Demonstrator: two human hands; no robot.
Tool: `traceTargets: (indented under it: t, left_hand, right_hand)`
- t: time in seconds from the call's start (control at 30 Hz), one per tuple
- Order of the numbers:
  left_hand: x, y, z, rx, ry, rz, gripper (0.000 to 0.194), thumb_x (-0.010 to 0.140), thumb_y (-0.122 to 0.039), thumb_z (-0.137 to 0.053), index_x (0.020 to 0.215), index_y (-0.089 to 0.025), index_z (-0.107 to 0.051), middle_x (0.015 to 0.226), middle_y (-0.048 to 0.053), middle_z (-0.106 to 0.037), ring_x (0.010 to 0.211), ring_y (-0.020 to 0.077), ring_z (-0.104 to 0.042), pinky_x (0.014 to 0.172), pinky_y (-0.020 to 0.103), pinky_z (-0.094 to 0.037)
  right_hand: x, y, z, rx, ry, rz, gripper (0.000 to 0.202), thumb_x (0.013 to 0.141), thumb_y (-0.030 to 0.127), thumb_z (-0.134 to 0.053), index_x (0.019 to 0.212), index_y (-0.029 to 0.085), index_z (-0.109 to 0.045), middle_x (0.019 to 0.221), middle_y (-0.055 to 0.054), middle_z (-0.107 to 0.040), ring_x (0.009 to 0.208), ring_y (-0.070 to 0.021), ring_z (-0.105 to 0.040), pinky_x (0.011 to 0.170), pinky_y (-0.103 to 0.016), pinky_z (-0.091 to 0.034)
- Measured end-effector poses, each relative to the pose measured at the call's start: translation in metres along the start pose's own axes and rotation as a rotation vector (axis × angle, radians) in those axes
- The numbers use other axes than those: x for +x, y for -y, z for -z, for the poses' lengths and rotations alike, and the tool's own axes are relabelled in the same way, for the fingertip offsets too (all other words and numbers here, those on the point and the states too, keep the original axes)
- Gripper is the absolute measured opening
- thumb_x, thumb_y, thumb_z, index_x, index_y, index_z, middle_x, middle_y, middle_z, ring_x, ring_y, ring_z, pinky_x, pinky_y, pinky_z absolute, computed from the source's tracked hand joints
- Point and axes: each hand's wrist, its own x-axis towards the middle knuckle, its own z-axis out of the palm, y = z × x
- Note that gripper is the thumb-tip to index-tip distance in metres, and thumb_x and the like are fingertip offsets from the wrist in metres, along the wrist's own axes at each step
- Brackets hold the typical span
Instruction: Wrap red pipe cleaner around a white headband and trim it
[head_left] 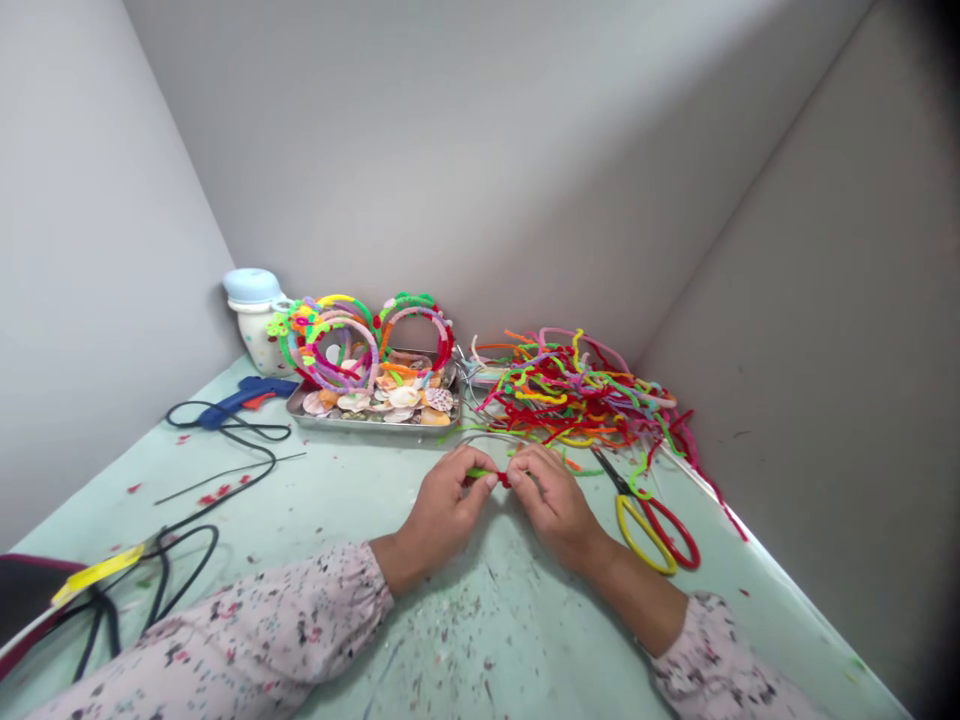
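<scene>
My left hand (454, 500) and my right hand (551, 495) meet over the middle of the table, fingers pinched close together. Between the fingertips shows a short stretch of fuzzy pipe cleaner (503, 480), red in the middle with green at the sides. A thin grey arc (491, 437), which looks like a bare headband, curves behind both hands. The fingers cover most of what they grip. Right of my right hand lies a pair of scissors (656, 530) with one yellow and one red handle, blades toward the pile behind.
A metal tray (375, 424) holds seashells (403, 397) and several wrapped headbands (341, 350). Behind on the right spreads a heap of coloured pipe cleaners (577, 390). At left are a white jar with a blue lid (255, 310), a blue glue gun (244, 398) and black cable (184, 520).
</scene>
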Motion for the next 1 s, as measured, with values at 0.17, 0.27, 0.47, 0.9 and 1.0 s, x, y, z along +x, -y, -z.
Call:
traceTargets:
  t: [0.17,0.27,0.47,0.9,1.0]
  left_hand:
    - [0.0003,0.0011,-0.0005,-0.012,-0.001,-0.005,0.012,0.086,-0.023,-0.048,0.086,-0.017,-0.058,0.083,0.002,-0.058,0.080,0.0148,-0.052,0.072,0.025,-0.039]
    - [0.0010,0.0017,-0.0006,-0.015,-0.001,-0.006,0.012,0.086,-0.023,-0.048,0.087,-0.017,-0.059,0.083,0.002,-0.058,0.080,0.0150,-0.052,0.073,0.026,-0.039]
    - [0.0009,0.0016,-0.0006,-0.003,0.008,-0.014,0.011,0.085,-0.022,-0.049,0.085,-0.017,-0.058,0.082,0.002,-0.057,0.079,0.0152,-0.051,0.073,0.026,-0.039]
    - [0.0004,0.0018,-0.0009,-0.003,0.022,-0.015,0.011,0.086,-0.023,-0.049,0.085,-0.017,-0.058,0.082,0.002,-0.057,0.080,0.0151,-0.052,0.074,0.026,-0.039]
    - [0.0010,0.0029,-0.0010,-0.005,0.020,-0.010,0.011,0.086,-0.023,-0.048,0.085,-0.017,-0.058,0.082,0.002,-0.057,0.080,0.0149,-0.051,0.074,0.026,-0.039]
  right_hand:
    - [0.0002,0.0011,0.0003,-0.029,-0.001,0.001,0.018,0.092,0.025,-0.040,0.080,0.020,-0.052,0.081,-0.003,-0.054,0.081,-0.0184,-0.049,0.078,-0.035,-0.035]
    - [0.0004,0.0023,0.0001,-0.049,0.038,0.000,0.021,0.093,0.024,-0.037,0.079,0.020,-0.052,0.079,-0.003,-0.052,0.080,-0.0186,-0.048,0.077,-0.035,-0.034]
    - [0.0007,0.0019,-0.0006,-0.031,0.056,0.000,0.026,0.094,0.023,-0.033,0.073,0.020,-0.048,0.074,-0.002,-0.048,0.076,-0.0180,-0.045,0.074,-0.034,-0.034]
    - [0.0003,0.0002,-0.0012,-0.024,0.049,-0.009,0.027,0.094,0.024,-0.035,0.071,0.020,-0.047,0.071,-0.001,-0.048,0.073,-0.0169,-0.046,0.073,-0.033,-0.034]
    - [0.0002,0.0002,-0.0014,-0.046,0.028,-0.017,0.024,0.093,0.025,-0.037,0.073,0.020,-0.050,0.073,-0.001,-0.050,0.075,-0.0172,-0.046,0.075,-0.034,-0.034]
